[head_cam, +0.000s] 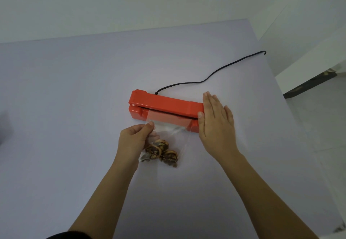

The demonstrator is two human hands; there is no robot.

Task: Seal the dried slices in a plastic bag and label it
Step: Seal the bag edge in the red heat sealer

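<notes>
- A red sealer [164, 103] lies across the middle of the pale table [74, 88], its long side facing the person.
- A black cord [206, 77] runs from the back of the sealer towards the table's far right edge.
- The clear plastic bag [168, 126] lies on the table just in front of the sealer, with its open end tucked into the slot between the sealer's arm and base.
- The dried slices [161, 151] sit bunched in the bag's near end, well clear of the slot.
- The left hand [134, 137] pinches the bag's left edge between thumb and curled fingers, close to the sealer.
- The right hand [215, 124] lies flat on the sealer's right end, fingers straight and pressed together, thumb against the front.
- The arm seems lowered onto the bag, though a dark gap shows beneath it.
</notes>
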